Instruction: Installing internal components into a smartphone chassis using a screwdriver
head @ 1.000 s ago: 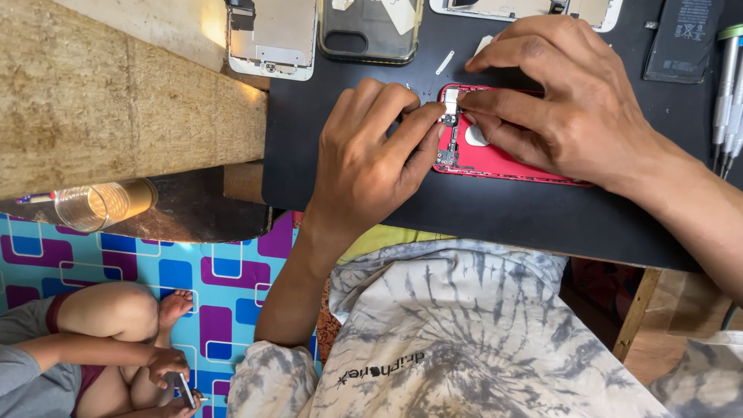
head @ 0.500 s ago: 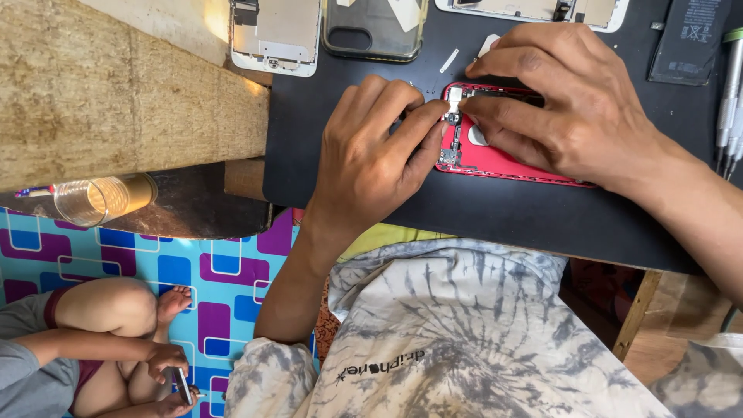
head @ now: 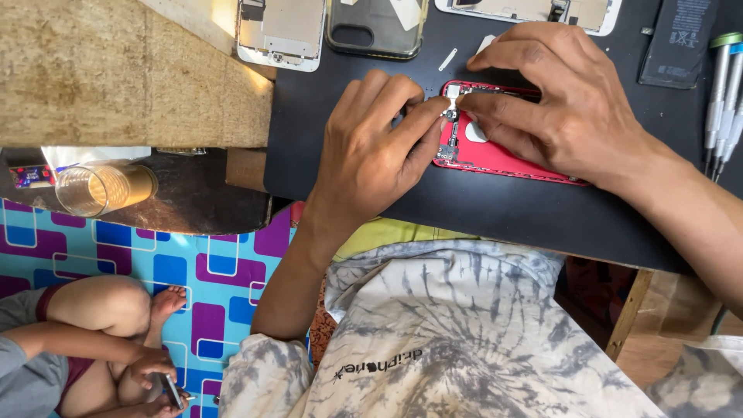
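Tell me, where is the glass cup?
In the head view the glass cup lies tipped on its side at the far left, on the dark lower ledge under the wooden board, well left of the left hand.

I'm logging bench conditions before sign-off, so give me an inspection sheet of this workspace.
Surface: black mat on a wooden bench.
Job's things: red phone housing, opened, lying flat; a small pale part at its top edge.
Clutter: screen assemblies, clear phone case, battery, screwdrivers, a glass on the lower shelf.
Hands: left hand and right hand both rest on the housing, fingertips meeting at the pale part.
Cables: nothing seen.
Surroundings: patterned floor mat; another person sits there holding a phone.
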